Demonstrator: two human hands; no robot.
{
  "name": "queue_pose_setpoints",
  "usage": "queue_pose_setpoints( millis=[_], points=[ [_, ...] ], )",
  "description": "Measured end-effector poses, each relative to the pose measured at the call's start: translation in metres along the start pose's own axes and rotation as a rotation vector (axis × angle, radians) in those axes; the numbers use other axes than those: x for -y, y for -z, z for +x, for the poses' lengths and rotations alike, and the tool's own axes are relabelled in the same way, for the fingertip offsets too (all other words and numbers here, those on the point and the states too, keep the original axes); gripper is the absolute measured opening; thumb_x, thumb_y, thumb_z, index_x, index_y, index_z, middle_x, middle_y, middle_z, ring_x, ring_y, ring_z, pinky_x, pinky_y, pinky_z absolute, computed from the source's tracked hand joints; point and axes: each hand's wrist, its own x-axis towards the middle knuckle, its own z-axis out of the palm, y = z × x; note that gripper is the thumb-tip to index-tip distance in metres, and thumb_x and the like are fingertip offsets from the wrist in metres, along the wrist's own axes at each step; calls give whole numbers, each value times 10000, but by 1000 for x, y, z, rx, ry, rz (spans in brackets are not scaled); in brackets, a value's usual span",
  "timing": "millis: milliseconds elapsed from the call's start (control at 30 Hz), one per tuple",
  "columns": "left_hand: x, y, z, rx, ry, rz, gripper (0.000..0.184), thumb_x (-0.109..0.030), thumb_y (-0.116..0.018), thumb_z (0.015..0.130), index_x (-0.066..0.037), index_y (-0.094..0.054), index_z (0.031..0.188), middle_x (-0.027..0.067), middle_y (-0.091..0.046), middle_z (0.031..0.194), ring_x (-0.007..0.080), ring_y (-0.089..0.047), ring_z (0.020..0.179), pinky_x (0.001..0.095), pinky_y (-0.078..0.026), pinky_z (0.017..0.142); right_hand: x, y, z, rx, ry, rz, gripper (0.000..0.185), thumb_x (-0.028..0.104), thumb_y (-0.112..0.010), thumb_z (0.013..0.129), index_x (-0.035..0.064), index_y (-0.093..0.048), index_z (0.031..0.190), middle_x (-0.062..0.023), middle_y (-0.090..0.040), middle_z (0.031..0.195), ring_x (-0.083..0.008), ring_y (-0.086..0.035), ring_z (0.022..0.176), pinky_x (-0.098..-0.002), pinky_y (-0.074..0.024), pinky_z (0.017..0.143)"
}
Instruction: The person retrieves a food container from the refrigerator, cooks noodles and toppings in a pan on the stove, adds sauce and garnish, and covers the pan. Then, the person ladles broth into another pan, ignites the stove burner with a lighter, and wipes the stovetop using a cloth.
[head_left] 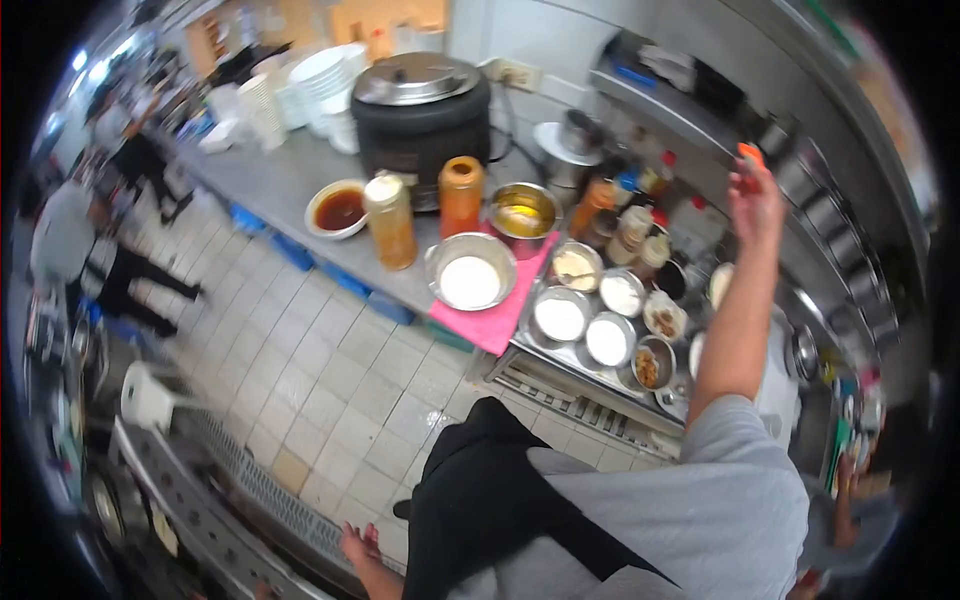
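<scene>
My right hand (pixel 757 205) is stretched out at the upper right, by the wall shelf, closed around a small orange-red object (pixel 750 154). Its kind is too small to make out. Low at the bottom, my left hand (pixel 362 545) hangs with fingers apart and nothing in it. Below my right arm, metal bowls of white powder (pixel 562 315) stand beside a bowl of brown pieces (pixel 650 366) and several seasoning bottles (pixel 635 228). A metal bowl of white contents (pixel 471 275) rests on a pink cloth (pixel 485 325), next to a bowl of yellow liquid (pixel 524 214).
A black soup warmer (pixel 425 135) stands on the steel counter (pixel 275 170), with squeeze bottles (pixel 392 222) and a bowl of dark sauce (pixel 338 210) before it. White containers (pixel 322 80) are stacked left. Co-workers (pixel 75 240) stand across the tiled floor (pixel 340 390). A white stool (pixel 148 395) is at left.
</scene>
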Motion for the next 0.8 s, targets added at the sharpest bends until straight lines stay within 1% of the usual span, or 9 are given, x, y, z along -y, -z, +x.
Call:
queue_pose_setpoints(
  millis=[100,167,267,333,367,433,500,633,800],
  points=[
    [-10,7,-16,-23,-31,-8,674,-355,-590,911,-146,-251,1455,167,-336,1462,368,-624,898,391,-537,603,-11,37,67,118,-24,-216,348,224,-643,881,113,-606,1208,-7,-667,1012,-137,-629,841,-252,-467,664],
    [-4,19,-31,-35,-63,-11,656,-356,-598,909,-116,-280,1431,160,-388,1407,340,-634,864,383,-549,609,-16,56,105,46,-52,-403,474,325,-621,919,55,-538,1299,-133,-608,1240,-218,-614,1049,-251,-466,792],
    [6,35,-57,-136,-37,-34,648,-344,-611,906,-92,-296,1413,155,-441,1343,317,-643,810,368,-557,593,-43,115,189,-101,90,-446,405,274,-605,930,-43,-593,1181,-184,-604,1237,-304,-601,1111,-401,-499,902],
    [22,51,-75,-233,-16,-109,733,-285,-635,890,-92,-221,1463,183,-478,1301,276,-657,725,333,-545,482,-20,-21,54,-221,338,-635,391,202,-608,926,-72,-548,1198,-216,-620,1195,-306,-641,1038,-382,-544,817],
    [35,63,-79,-252,2,-110,739,-292,-640,885,-81,-227,1461,188,-491,1286,273,-660,729,331,-542,479,-50,7,106,-223,392,-405,348,165,-605,928,-71,-557,1179,-193,-666,1073,-241,-666,903,-340,-549,708],
    [68,90,-86,-317,25,-165,746,-298,-646,881,-71,-233,1458,192,-504,1270,270,-662,733,330,-539,476,-86,-67,56,-179,391,-426,292,161,-594,939,-46,-553,1141,-118,-656,867,-146,-605,709,-254,-495,592],
    [95,108,-93,-361,89,-45,744,-309,-653,874,-60,-255,1451,192,-522,1253,286,-668,755,350,-536,502,-139,-137,2,169,331,-171,279,161,-587,946,-16,-564,1159,-59,-605,786,-111,-534,641,-236,-468,568],
    [132,141,-117,-428,162,-202,698,-347,-637,888,-54,-293,1420,169,-451,1290,387,-628,931,460,-521,703,-208,-294,-210,718,-46,-327,317,202,-531,974,49,-563,1250,-43,-630,816,-95,-558,672,-225,-478,603],
    [163,176,-143,-477,214,-418,593,-348,-605,909,-41,-383,1366,172,-454,1277,420,-603,1004,475,-501,774,-238,-380,-463,1542,-70,-263,364,206,-595,933,42,-579,1257,-93,-649,1117,-158,-620,920,-260,-504,733]
  ],
)
